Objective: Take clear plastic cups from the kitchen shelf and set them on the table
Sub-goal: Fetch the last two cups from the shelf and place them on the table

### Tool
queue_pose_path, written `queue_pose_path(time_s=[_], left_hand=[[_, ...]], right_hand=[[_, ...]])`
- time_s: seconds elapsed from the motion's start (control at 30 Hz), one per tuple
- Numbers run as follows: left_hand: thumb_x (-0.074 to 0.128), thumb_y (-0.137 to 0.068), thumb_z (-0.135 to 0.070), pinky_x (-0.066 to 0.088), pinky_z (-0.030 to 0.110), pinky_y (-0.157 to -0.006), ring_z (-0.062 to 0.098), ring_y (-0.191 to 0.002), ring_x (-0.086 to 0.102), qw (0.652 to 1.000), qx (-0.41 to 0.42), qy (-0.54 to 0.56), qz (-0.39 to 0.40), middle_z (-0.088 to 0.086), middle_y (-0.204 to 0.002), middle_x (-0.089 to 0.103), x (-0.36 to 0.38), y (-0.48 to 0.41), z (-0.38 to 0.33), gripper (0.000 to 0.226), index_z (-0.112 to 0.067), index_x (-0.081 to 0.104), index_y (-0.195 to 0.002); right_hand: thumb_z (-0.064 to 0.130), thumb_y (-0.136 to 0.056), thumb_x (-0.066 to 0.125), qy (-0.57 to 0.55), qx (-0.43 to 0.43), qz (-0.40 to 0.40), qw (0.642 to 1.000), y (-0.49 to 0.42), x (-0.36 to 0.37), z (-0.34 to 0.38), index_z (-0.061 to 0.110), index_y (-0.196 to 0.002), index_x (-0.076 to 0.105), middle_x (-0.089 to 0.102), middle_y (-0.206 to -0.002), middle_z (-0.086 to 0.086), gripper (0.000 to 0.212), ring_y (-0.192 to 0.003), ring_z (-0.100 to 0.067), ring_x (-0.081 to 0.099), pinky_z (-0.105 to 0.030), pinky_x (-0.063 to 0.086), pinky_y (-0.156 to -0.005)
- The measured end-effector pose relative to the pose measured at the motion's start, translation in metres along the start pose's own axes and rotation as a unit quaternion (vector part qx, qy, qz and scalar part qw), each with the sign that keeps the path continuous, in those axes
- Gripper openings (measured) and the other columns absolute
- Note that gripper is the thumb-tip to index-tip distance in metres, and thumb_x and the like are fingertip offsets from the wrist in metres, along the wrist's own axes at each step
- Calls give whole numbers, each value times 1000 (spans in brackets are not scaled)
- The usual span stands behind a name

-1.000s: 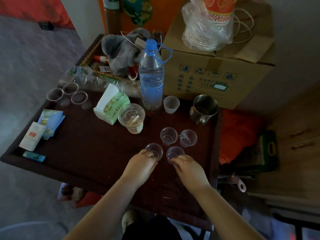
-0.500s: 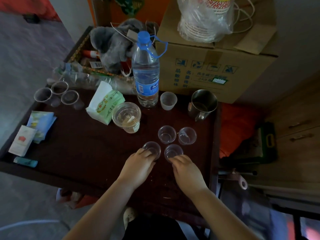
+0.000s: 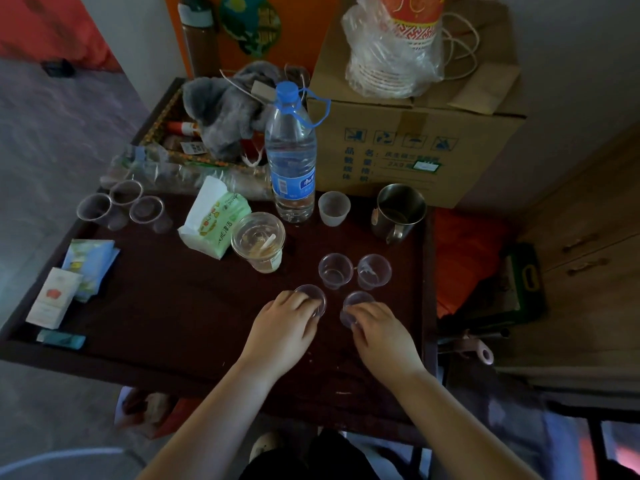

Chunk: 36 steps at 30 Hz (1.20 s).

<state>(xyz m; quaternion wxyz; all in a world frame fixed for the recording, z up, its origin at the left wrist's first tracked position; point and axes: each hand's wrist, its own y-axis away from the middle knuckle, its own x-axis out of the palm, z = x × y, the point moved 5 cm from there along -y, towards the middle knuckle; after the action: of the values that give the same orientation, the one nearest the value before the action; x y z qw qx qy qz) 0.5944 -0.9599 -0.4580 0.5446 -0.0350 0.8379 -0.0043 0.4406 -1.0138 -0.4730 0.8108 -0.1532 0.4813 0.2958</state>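
Both hands have been kept on the same two cups since a moment ago; only the near right cup now looks a bit tipped.

At 12 o'clock, a big box [image 3: 412,150] is seen at the back of the table [image 3: 166,306]. A tall bottle [image 3: 291,157] is stood at 11 o'clock from the hands. A metal mug [image 3: 400,211] is seen at 1 o'clock.

Four small clear cups are grouped in the middle. Two far cups [image 3: 335,271] are stood upright, side by side. The left cup [image 3: 313,297] is held by the left hand [image 3: 282,329], fingers curled on its rim. The right cup [image 3: 355,304] is held by the right hand [image 3: 382,336] and seems tilted toward it.

The cups are thin, see-through and light, so they are hard to spot on the dark top.

A cup could be knocked over or squashed if it is gripped too hard or let go while tipped. The far cups could be bumped, since they are very near.
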Motion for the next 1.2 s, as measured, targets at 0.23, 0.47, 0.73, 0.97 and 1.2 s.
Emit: queue_pose_path(time_s=[0.23, 0.47, 0.73, 0.97, 1.2], left_hand=[[58, -85, -25, 48, 27, -75, 13, -98, 56, 998, 59, 6, 9, -7, -109, 62, -22, 18, 7, 30, -21, 60, -115], [56, -86, -30, 46, 31, -82, 15, -108, 54, 987, 162, 6, -3, -5, -115, 60, -77, 46, 1, 36, -19, 56, -121], [50, -87, -36, 44, 33, -88, 17, -112, 50, 951, 295, 80, -45, -1, -119, 57, -168, 75, -82, 42, -17, 54, -124], [52, -89, -35, 39, 36, -98, 19, -117, 47, 886, 451, 106, -30, 2, -121, 58, -201, 150, -203, 40, -15, 56, -124], [48, -86, -43, 38, 39, -95, 24, -116, 49, 791, 601, 110, -7, 5, -122, 59, -208, 303, -328, 48, -15, 55, -124]], right_hand=[[14, -89, 51, 21, 78, -49, 996, 24, -8, 24, 15, -119, 56, 59, -118, 1, 31, -115, -17, 47, -33, 46, -89], [17, -88, 55, 67, 148, -172, 972, 70, -43, 88, 12, -122, 55, 59, -120, -2, 34, -114, -19, 47, -32, 44, -88], [24, -86, 60, 105, 236, -334, 906, 176, -122, 157, 11, -124, 53, 57, -123, -6, 40, -115, -23, 48, -35, 42, -95], [41, -87, 51, 175, 325, -376, 850, 315, -173, 206, 12, -134, 41, 49, -135, -7, 56, -126, -21, 40, -36, 33, -105], [51, -86, 40, 221, 431, -444, 754, 515, -176, 287, 10, -133, 42, 48, -137, -10, 63, -128, -23, 37, -29, 25, -105]])
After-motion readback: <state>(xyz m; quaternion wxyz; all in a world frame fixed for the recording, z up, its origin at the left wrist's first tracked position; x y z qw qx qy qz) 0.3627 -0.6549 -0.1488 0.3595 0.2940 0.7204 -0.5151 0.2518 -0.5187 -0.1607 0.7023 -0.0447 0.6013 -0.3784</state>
